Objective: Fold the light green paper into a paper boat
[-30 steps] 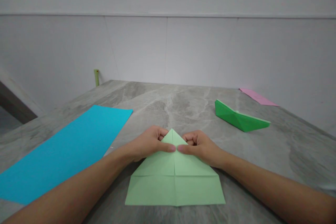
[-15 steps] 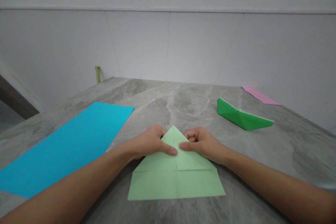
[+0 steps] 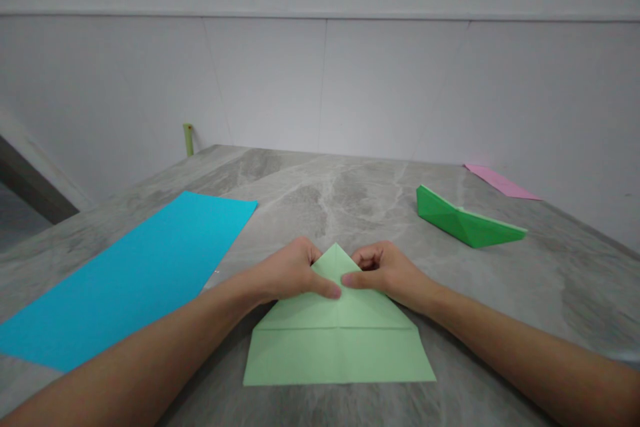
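A light green paper (image 3: 340,347), folded to a point at its far end, lies flat on the grey marble table (image 3: 350,193) right in front of me. My left hand (image 3: 290,273) rests on the left slope of the point with fingers curled, its thumb pressed on the centre crease. My right hand (image 3: 385,270) mirrors it on the right slope, fingers curled and thumb pressed down. The two thumb tips nearly touch at the middle fold.
A flat cyan sheet (image 3: 135,267) lies to the left. A dark green folded paper boat (image 3: 467,220) sits at the right, with a pink sheet (image 3: 500,181) behind it near the wall. A small green post (image 3: 189,139) stands at the far left corner.
Both thumbs stay pressed on the centre crease and the hands have hardly moved. The view has shifted slightly, so the paper looks a little closer and flatter.
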Tool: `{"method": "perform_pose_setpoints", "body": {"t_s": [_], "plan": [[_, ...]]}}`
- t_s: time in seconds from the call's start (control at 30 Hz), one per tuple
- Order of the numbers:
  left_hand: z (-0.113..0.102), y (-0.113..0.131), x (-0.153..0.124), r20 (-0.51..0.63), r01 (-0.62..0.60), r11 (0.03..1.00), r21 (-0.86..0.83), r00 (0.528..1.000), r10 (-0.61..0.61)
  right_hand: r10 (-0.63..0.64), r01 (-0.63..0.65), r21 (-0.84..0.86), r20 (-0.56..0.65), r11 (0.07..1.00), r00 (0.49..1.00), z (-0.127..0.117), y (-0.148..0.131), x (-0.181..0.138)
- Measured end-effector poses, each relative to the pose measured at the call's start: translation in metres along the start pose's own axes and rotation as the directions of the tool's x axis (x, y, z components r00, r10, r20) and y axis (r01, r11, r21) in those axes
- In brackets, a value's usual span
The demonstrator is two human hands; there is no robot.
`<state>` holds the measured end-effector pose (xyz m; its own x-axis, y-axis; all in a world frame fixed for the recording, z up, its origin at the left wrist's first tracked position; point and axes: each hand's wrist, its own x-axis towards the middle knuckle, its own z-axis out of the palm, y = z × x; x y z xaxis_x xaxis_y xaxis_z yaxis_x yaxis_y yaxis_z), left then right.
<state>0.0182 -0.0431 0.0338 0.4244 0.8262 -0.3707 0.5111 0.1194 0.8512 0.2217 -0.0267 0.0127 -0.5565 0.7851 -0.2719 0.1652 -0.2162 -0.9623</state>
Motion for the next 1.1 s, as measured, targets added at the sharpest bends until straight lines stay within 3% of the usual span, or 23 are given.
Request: {"method": "perform_pose_setpoints", "body": {"t_s": [0.27,0.43,0.63,0.83,1.1], "plan": [[0.015,0.001,0.000,-0.013,0.024,0.999,0.039,1.000,-0.024,-0.113,0.112,-0.019,-0.078,0.994,0.991,0.007,0.000,0.000],[0.017,-0.002,0.002,-0.011,0.030,0.994,-0.102,0.999,-0.031,-0.189,0.183,-0.054,-0.123,0.982,0.974,0.008,0.000,-0.002],[0.015,0.001,0.002,0.058,0.099,0.955,-0.280,0.995,-0.086,-0.402,0.372,-0.188,-0.154,0.909,0.903,0.008,0.004,-0.003],[0.015,0.003,0.001,0.032,0.095,0.979,-0.178,0.995,-0.091,-0.209,0.203,-0.080,-0.077,0.976,0.975,0.008,0.005,-0.001],[0.015,0.004,0.000,-0.018,0.083,0.984,-0.155,0.996,-0.087,-0.278,0.238,-0.249,-0.140,0.939,0.950,0.007,0.007,0.000]]}}
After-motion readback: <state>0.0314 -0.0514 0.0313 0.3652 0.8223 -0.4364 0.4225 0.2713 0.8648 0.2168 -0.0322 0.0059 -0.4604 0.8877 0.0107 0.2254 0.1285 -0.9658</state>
